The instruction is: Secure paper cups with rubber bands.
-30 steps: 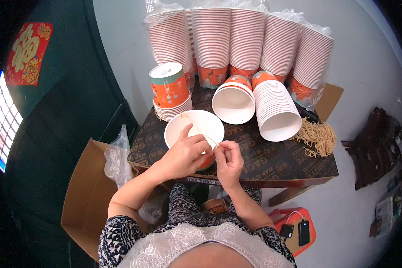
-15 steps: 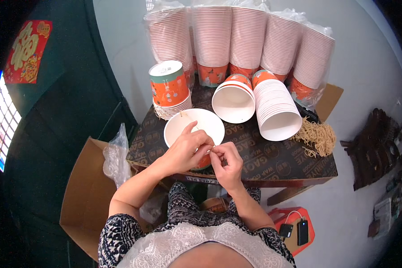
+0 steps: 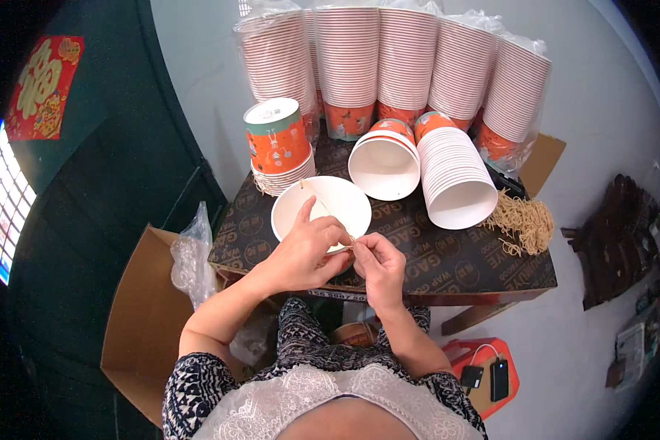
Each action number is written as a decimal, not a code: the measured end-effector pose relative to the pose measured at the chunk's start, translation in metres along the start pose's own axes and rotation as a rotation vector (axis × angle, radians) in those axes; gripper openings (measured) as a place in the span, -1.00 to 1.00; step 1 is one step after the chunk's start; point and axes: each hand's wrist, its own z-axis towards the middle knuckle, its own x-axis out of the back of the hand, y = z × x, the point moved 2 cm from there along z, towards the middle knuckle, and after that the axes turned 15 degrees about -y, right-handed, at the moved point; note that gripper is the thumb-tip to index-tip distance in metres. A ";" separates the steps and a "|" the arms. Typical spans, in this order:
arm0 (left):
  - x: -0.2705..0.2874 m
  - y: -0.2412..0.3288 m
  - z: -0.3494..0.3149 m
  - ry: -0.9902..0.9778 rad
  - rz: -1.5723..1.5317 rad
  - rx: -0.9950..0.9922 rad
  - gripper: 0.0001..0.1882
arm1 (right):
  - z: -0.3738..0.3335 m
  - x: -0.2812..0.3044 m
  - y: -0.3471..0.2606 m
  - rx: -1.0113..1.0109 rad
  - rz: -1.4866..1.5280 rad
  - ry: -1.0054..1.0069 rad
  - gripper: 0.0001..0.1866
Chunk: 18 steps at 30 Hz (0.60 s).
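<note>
A white-lined paper bucket [image 3: 353, 202] stands near the table's front edge, its opening facing up. A thin tan cord [image 3: 315, 193] runs from its far rim across the opening toward my hands. My left hand [image 3: 308, 251] is closed at the bucket's near rim, thumb below and index finger stretched over the opening. Beside it, my right hand [image 3: 381, 268] pinches the cord end between thumb and fingertips at the near right rim. The exact grip of the left fingertips is partly hidden.
Upside-down orange and green buckets [image 3: 277, 143] stand at the left. Two lying stacks show a white bucket [image 3: 383, 172] and nested buckets [image 3: 458, 194]. Tall plastic-wrapped stacks [image 3: 348, 62] line the back. Tan cords [image 3: 524, 224] hang at the right edge; a cardboard box [image 3: 136, 308] sits lower left.
My right hand has shifted slightly right and down, still pinching the cord. The left hand stays at the rim, its thumb lower. The cord across the opening now shows more plainly.
</note>
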 end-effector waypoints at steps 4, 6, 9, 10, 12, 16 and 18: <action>-0.006 -0.004 0.000 0.059 0.039 -0.022 -0.87 | 0.000 -0.001 0.001 -0.021 0.001 0.017 -0.93; -0.009 -0.010 -0.002 0.053 0.057 -0.026 -0.86 | -0.001 0.000 0.001 -0.014 -0.004 0.013 -0.93; -0.009 -0.010 -0.001 0.060 0.063 -0.028 -0.86 | -0.001 0.002 -0.001 -0.024 -0.009 -0.033 -0.94; -0.008 -0.009 -0.001 0.074 0.052 -0.023 -0.88 | -0.001 0.001 -0.005 -0.022 -0.017 -0.030 -0.92; -0.006 -0.007 -0.003 0.079 0.040 -0.033 -0.89 | 0.000 0.005 -0.007 -0.020 -0.025 -0.025 -0.90; -0.003 -0.003 -0.005 0.076 0.034 -0.078 -0.90 | 0.004 0.016 -0.014 0.185 -0.634 -0.067 -0.93; -0.002 -0.003 -0.007 0.061 0.045 -0.086 -0.90 | 0.005 0.016 -0.016 0.261 -0.730 -0.047 -0.92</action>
